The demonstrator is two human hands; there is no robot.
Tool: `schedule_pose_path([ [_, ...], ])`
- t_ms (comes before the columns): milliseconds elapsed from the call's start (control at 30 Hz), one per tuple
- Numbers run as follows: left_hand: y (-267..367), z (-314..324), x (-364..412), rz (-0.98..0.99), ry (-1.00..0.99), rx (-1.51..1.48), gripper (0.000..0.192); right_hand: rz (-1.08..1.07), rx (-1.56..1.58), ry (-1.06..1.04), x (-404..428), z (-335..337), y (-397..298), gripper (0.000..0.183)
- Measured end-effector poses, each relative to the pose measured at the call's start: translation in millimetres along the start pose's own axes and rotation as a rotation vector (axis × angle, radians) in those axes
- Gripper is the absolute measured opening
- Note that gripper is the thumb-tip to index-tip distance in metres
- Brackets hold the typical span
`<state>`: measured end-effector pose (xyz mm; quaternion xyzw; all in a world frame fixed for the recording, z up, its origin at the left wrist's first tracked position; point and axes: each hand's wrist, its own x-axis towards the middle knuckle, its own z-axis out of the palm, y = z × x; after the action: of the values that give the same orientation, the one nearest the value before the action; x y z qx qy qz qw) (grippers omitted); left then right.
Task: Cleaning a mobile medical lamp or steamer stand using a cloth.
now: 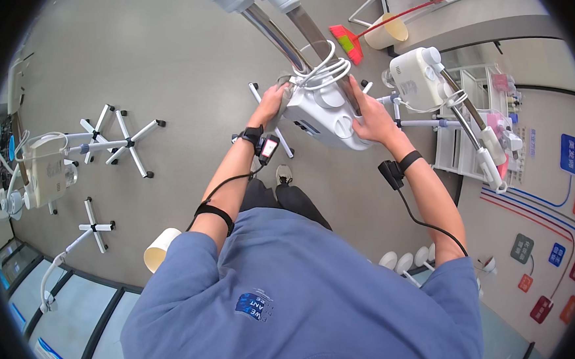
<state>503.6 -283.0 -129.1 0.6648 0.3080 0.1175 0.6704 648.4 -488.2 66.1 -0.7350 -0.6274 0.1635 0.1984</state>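
A white facial steamer on a wheeled stand (pixel 323 117) is in front of me, with a control knob on its housing and a coiled white power cord (pixel 326 73) around the base of its two metal arms (pixel 321 38). My left hand (pixel 271 102) holds a grey cloth (pixel 283 105) against the housing's left side; its fingertips are partly hidden. At the right side, my right hand (pixel 374 116) rests with its fingers along the metal arm and its thumb by the housing. Whether it grips firmly is not clear.
Another steamer (pixel 414 78) stands to the right, beside a white trolley (pixel 460 140). A red broom (pixel 347 42) and a cream bin (pixel 386 31) are beyond it. More wheeled stands (pixel 129 143) and a steamer (pixel 46 169) are at left. Another cream bin (pixel 160 250) sits near my left elbow.
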Motion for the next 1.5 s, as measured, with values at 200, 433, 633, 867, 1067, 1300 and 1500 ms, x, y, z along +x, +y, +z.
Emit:
schedule_pose_path([
  [200,53.1,-3.0,15.2,0.209,-0.231,-0.022,0.039,0.024,0.019,0.045,0.7,-3.4,-8.6,0.094],
  [433,16.8,-3.1,36.0,0.036,-0.300,-0.261,0.041,0.096,0.010,0.001,4.4,-7.3,-13.4,0.093],
  [633,-23.0,3.2,20.2,0.109,-0.103,0.036,0.041,0.144,-0.002,0.000,-4.6,-4.5,-7.2,0.092],
  [867,-10.0,18.0,-29.6,0.089,0.239,0.108,0.046,0.127,-0.028,0.018,-9.6,-4.0,-0.9,0.092],
  [1067,-6.3,9.2,-24.8,0.032,0.222,0.031,0.051,0.094,-0.008,0.017,-2.1,-8.7,-3.9,0.093],
  [1300,12.4,-3.4,31.2,-0.034,0.076,-0.173,0.040,0.015,0.022,0.043,16.4,-2.0,0.8,0.095],
  [1500,41.5,-0.9,36.4,0.240,-0.126,-0.181,0.029,0.076,0.009,0.030,14.7,-6.5,-1.0,0.094],
])
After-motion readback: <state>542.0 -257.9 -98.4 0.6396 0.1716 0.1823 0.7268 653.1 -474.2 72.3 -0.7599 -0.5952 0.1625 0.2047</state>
